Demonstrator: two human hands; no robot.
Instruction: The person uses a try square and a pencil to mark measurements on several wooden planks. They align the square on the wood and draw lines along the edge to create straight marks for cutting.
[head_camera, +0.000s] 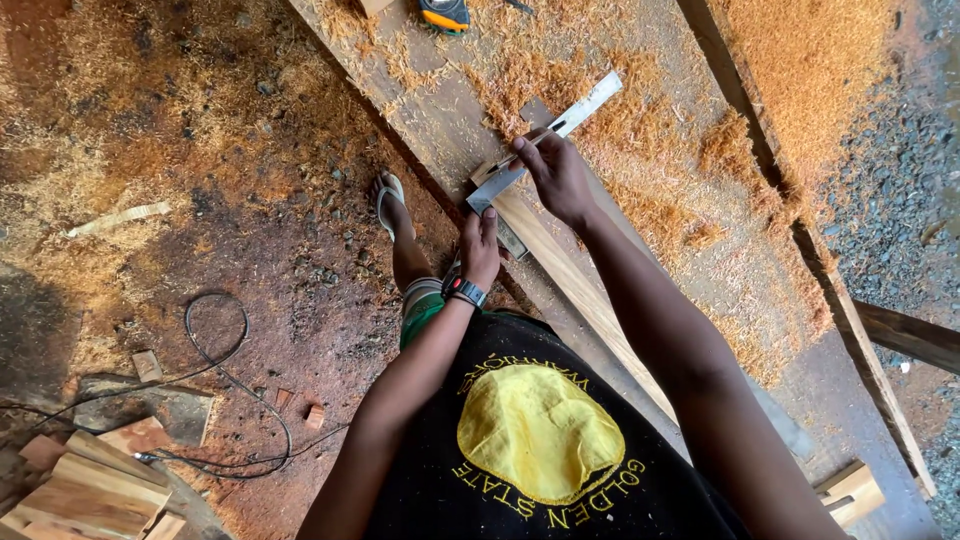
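Single view only, from a camera worn on the person's head, looking steeply down along the person's own chest and arms. It sits close to the workbench (700, 180), which runs diagonally from upper left to lower right (the bench is cut off at the top edge). Left of the bench the sawdust-covered floor (200, 200) fills the frame; right of the bench, a strip of gravel (900, 180) shows.

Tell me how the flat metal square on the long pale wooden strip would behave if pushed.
The flat metal square looks thin and rigid, so it would probably slide rather than bend. Lying flat, it is unlikely to tip or roll. The left hand steadying its lower end suggests it shifts easily on the long pale wooden strip.
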